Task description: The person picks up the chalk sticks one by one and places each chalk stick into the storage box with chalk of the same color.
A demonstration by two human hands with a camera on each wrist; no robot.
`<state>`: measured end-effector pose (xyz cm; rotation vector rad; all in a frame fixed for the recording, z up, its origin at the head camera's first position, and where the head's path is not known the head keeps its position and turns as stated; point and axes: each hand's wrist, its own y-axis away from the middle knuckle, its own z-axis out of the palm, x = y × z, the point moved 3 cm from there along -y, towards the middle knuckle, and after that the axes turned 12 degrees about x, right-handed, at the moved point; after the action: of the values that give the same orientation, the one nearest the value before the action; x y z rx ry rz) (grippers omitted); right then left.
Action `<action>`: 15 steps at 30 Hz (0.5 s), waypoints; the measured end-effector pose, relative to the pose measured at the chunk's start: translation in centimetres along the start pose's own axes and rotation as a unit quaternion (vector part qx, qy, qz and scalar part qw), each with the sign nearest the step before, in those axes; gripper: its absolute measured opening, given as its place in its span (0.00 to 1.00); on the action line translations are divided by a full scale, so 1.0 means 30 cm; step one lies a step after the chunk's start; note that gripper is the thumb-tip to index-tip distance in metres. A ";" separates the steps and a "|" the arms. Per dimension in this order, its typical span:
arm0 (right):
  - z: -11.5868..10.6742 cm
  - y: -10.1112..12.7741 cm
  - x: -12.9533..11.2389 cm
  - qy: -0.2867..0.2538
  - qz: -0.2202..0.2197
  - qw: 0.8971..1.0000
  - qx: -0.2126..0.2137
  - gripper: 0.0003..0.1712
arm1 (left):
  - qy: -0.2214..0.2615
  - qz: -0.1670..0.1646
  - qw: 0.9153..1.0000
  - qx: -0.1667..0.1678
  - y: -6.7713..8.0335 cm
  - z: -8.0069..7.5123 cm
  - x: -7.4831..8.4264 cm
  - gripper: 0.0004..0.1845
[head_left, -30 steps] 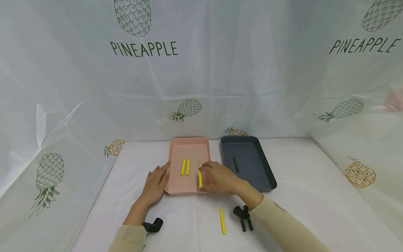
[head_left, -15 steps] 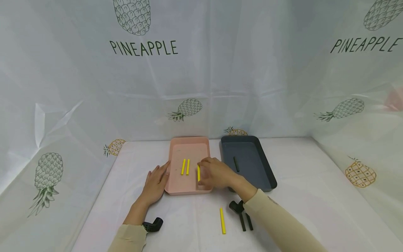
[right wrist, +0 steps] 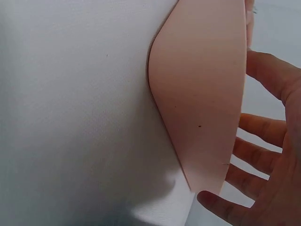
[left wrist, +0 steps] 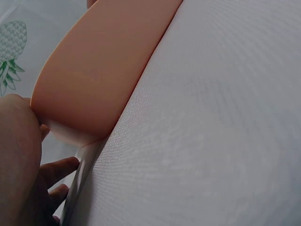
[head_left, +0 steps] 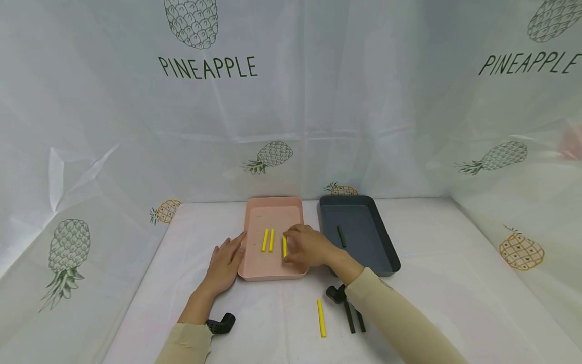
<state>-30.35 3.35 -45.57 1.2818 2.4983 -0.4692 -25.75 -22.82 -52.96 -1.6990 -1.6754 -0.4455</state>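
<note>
Where the right hand (head_left: 309,247) reaches over the pink tray (head_left: 254,270), its fingertips sit at a yellow stick (head_left: 284,246) lying lengthwise on the tray floor; whether the grip is pinched on the stick or merely touching it cannot be told, since the hand hides most of it. In the right wrist view the fingers (right wrist: 263,129) are spread and fairly straight past the tray's outer wall (right wrist: 202,103). Two more yellow sticks (head_left: 268,240) lie side by side just left of the first, parallel, apart from it by a narrow gap. Far half of the tray floor is bare.

Left hand (head_left: 225,265) rests flat on the tabletop (head_left: 454,283), fingers relaxed, grip apart, thumb side against the tray's left wall; the left wrist view shows the fingers (left wrist: 56,169) beside the rounded near corner (left wrist: 94,84).

Dark grey tray (head_left: 391,258) stands just right of the pink one, long edges parallel with a slim gap between; one black stick (head_left: 340,236) lies inside it, well off the walls.

Near side: a fourth yellow stick (head_left: 321,318) lies loose on the tabletop, with black sticks (head_left: 354,319) just right of it, partly under the right forearm. Wide open tabletop far right and near left. Printed sheeting (head_left: 291,101) closes the back and sides.
</note>
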 end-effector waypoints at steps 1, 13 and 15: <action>0.004 -0.004 0.001 0.000 -0.002 1.000 0.000 0.42 | 0.000 0.000 1.000 0.000 0.000 -0.001 0.000 0.28; 0.049 -0.051 0.027 0.019 0.006 1.000 0.004 0.42 | -0.002 0.005 1.000 0.000 -0.003 -0.005 -0.001 0.28; 0.056 -0.057 0.030 0.021 0.007 1.000 0.004 0.42 | -0.004 0.005 1.000 0.000 -0.003 -0.004 -0.001 0.28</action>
<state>-32.08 2.36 -47.18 1.3250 2.5212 -0.4544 -25.81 -22.94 -52.87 -1.7114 -1.6723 -0.4337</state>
